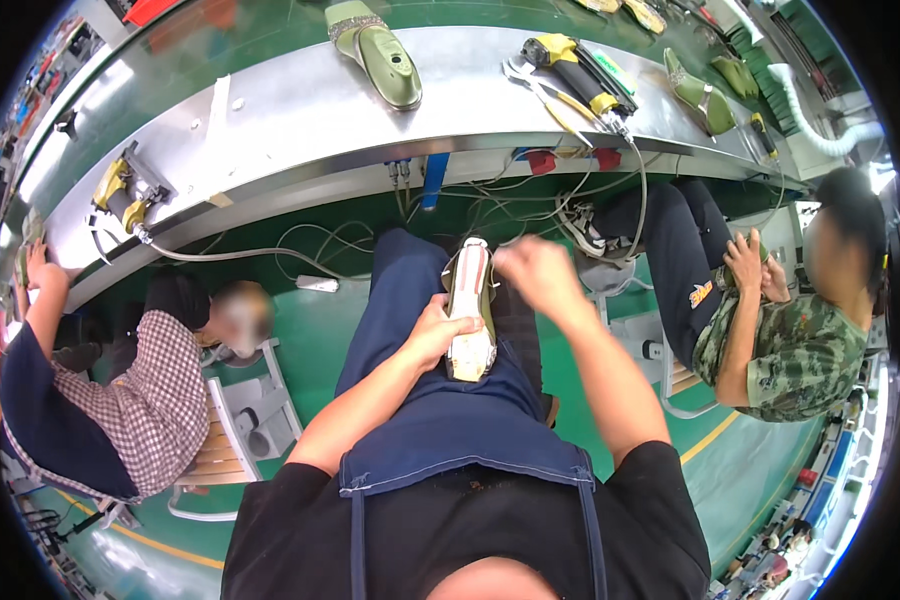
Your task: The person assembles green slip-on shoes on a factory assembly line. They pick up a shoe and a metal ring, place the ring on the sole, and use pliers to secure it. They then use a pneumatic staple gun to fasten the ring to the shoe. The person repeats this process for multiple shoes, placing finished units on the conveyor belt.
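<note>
A shoe upper on a last rests on my lap with its underside facing up. A pale insole with a reddish-brown strip runs along it, and green material shows at its edges. My left hand wraps round it from the left, with the thumb laid across the underside. Close to the right of its far end is my right hand, curled and somewhat blurred. Whatever its fingers hold, if anything, is hidden. A dark blue apron covers my lap.
On the metal bench ahead lie a green shoe on a last, pincers, a yellow-black power tool and another at left. Hoses and cables hang below. Seated co-workers flank me; the right one holds a green piece.
</note>
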Demonstrator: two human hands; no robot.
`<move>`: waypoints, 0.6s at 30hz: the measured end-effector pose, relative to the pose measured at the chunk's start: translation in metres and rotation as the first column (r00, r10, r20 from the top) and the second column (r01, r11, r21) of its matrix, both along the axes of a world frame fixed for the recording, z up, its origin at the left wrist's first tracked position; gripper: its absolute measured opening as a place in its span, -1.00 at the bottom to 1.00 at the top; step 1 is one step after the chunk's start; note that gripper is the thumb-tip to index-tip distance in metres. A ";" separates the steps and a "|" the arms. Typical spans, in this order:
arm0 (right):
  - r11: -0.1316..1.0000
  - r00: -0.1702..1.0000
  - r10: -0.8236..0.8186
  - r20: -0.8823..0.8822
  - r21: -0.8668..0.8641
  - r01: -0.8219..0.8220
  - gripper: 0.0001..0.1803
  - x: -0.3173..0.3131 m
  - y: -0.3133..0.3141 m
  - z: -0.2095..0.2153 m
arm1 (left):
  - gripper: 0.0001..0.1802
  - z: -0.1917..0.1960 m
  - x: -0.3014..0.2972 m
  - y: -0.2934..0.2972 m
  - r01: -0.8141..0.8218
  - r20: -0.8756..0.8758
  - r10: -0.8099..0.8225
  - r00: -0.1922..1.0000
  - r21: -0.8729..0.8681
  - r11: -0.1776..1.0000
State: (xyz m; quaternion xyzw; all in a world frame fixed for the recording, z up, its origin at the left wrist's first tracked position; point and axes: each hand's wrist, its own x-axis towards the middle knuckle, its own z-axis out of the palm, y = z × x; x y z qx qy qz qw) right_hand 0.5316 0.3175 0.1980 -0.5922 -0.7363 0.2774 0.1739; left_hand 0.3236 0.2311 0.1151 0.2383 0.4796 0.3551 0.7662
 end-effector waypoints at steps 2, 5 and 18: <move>0.874 0.993 -0.112 -0.040 0.471 0.118 -0.61 0.005 0.049 0.031 | -0.13 0.004 -0.002 -0.001 -0.004 0.004 0.004 1.000 -0.004 1.000; 0.662 0.984 -0.053 0.168 0.744 -0.091 -0.39 0.012 0.128 0.069 | -0.14 0.005 -0.006 0.000 0.046 0.001 -0.046 0.999 -0.005 0.999; 0.905 0.838 -0.169 0.518 0.419 -0.077 -0.53 0.007 0.139 0.056 | -0.12 0.000 -0.004 0.003 0.041 -0.020 -0.041 0.999 0.030 0.999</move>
